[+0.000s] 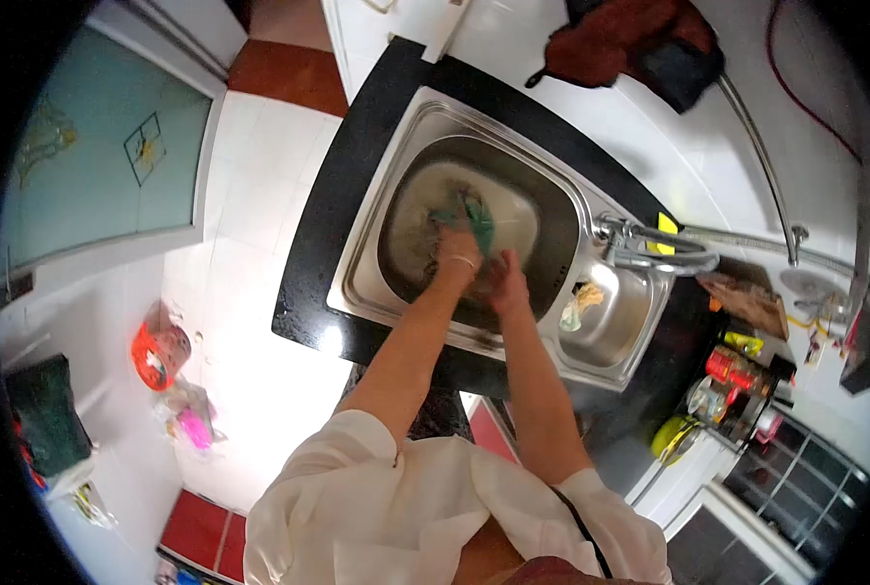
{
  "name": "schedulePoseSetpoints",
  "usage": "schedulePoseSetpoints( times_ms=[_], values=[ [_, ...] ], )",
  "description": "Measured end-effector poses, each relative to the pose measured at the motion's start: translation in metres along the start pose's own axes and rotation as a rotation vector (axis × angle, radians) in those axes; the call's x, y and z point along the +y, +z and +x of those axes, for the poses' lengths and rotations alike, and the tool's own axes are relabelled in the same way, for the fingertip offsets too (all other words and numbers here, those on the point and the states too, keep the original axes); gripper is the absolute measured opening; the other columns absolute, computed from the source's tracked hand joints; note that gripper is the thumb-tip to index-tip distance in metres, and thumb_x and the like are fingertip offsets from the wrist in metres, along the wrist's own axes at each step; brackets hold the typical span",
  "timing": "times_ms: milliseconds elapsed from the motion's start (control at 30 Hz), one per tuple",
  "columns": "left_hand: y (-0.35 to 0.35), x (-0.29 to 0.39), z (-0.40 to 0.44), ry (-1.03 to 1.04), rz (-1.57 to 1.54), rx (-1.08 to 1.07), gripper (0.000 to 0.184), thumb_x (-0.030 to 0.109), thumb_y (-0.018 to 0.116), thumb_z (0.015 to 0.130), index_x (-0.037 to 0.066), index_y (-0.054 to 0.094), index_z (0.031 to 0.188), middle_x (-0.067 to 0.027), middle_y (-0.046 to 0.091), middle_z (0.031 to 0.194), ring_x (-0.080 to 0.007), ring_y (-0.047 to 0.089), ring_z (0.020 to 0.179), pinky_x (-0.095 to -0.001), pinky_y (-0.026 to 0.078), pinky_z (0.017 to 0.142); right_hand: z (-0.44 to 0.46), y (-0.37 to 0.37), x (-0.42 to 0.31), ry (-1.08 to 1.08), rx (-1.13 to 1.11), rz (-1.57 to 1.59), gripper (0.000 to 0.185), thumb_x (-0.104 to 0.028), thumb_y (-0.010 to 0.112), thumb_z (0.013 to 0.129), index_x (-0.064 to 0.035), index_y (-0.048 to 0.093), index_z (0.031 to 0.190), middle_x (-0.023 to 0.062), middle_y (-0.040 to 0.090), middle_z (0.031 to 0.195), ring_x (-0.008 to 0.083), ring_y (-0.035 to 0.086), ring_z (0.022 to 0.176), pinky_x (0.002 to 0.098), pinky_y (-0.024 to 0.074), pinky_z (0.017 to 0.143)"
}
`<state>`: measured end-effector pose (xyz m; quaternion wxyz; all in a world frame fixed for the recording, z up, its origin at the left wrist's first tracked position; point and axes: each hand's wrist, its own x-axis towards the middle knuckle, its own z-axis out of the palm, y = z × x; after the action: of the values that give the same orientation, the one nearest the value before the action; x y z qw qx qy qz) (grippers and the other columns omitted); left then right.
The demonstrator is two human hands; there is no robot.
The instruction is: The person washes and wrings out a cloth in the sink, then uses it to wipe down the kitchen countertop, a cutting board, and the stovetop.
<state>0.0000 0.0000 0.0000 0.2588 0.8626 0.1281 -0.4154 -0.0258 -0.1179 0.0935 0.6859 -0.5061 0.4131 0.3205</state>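
In the large basin of the steel sink (362, 261), my left hand (457, 244) reaches down into murky water. Its fingers are closed against a green cloth-like piece (480, 222), partly under the water, so its exact kind is unclear. Dark blurred matter lies around those fingers. My right hand (508, 281) is held just right of it, near the basin's front side, fingers apart and nothing in them.
Right of the basin stand the faucet (650, 244) and a small basin holding a crumpled yellowish cloth (583, 300). A black countertop (308, 263) surrounds the sink. Bottles and jars (732, 370) crowd the right. An orange bin (160, 356) stands on the floor at left.
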Motion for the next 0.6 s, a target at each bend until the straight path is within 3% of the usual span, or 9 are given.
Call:
schedulePoseSetpoints(
  times_ms=[33,67,100,167,267,400,533,600],
  values=[
    [-0.008,0.023,-0.053,-0.002,-0.333,0.088,0.072,0.033,0.061,0.096,0.008,0.030,0.156,-0.0294,0.043,0.147,-0.0455,0.067,0.107,-0.0657,0.046,0.098,-0.007,-0.009,-0.001,0.013,-0.043,0.040,0.086,-0.062,0.053,0.097,-0.0200,0.017,0.163,0.0108,0.021,0.167,0.0347,0.024,0.151,0.0661,0.0279,0.113],
    [-0.014,0.042,-0.100,0.051,-0.366,0.133,0.067,0.032,0.060,0.096,0.005,0.035,0.152,-0.0318,0.044,0.145,-0.0460,0.067,0.105,-0.0591,0.051,0.093,-0.018,-0.020,-0.001,0.034,-0.083,0.081,0.086,-0.060,0.054,0.097,-0.0173,0.018,0.163,0.0113,0.023,0.166,0.0338,0.027,0.150,0.0632,0.0292,0.114],
    [-0.060,0.035,-0.071,0.138,-0.366,0.282,0.062,0.032,0.058,0.097,0.002,0.039,0.148,-0.0342,0.044,0.143,-0.0466,0.067,0.103,-0.0524,0.056,0.087,0.053,0.013,-0.012,-0.190,-0.231,-0.038,0.080,-0.058,0.054,0.098,-0.0164,0.024,0.160,0.0111,0.028,0.164,0.0334,0.032,0.148,0.0608,0.0314,0.114],
    [-0.042,0.065,-0.124,0.224,-0.281,0.315,0.054,0.033,0.057,0.096,0.000,0.047,0.137,-0.0342,0.052,0.133,-0.0438,0.068,0.102,-0.0458,0.059,0.079,0.040,0.002,-0.010,-0.083,-0.200,0.052,0.076,-0.054,0.055,0.098,-0.0144,0.028,0.157,0.0118,0.032,0.160,0.0326,0.035,0.145,0.0585,0.0336,0.113],
    [-0.069,0.079,-0.154,0.344,-0.386,0.222,0.044,0.032,0.055,0.097,0.003,0.052,0.129,-0.0300,0.065,0.114,-0.0408,0.071,0.094,-0.0500,0.057,0.078,0.037,0.003,-0.015,-0.048,-0.227,0.093,0.069,-0.047,0.056,0.098,-0.0115,0.034,0.153,0.0130,0.038,0.156,0.0313,0.040,0.141,0.0551,0.0368,0.112],
    [-0.080,0.056,-0.127,0.324,-0.279,0.348,0.036,0.029,0.055,0.096,0.005,0.055,0.122,-0.0215,0.072,0.092,-0.0380,0.073,0.085,-0.0520,0.056,0.077,0.039,0.007,-0.014,-0.049,-0.278,0.087,0.060,-0.039,0.058,0.099,-0.0075,0.042,0.147,0.0145,0.046,0.150,0.0296,0.047,0.136,0.0505,0.0410,0.111],
    [-0.065,0.022,-0.066,0.220,-0.126,0.473,0.035,0.026,0.056,0.095,0.004,0.057,0.122,-0.0170,0.074,0.089,-0.0367,0.073,0.081,-0.0511,0.056,0.076,0.041,-0.002,-0.015,-0.044,-0.240,0.055,0.053,-0.029,0.060,0.098,-0.0052,0.048,0.144,0.0147,0.052,0.144,0.0298,0.052,0.131,0.0497,0.0445,0.109],
    [-0.087,-0.011,-0.043,0.065,-0.096,0.284,0.043,0.026,0.056,0.096,0.004,0.054,0.133,-0.0241,0.069,0.115,-0.0376,0.069,0.107,-0.0519,0.055,0.089,0.043,-0.022,-0.023,-0.028,-0.179,0.031,0.053,-0.022,0.059,0.096,-0.0067,0.047,0.145,0.0129,0.053,0.142,0.0327,0.052,0.130,0.0548,0.0449,0.107]
  ],
)
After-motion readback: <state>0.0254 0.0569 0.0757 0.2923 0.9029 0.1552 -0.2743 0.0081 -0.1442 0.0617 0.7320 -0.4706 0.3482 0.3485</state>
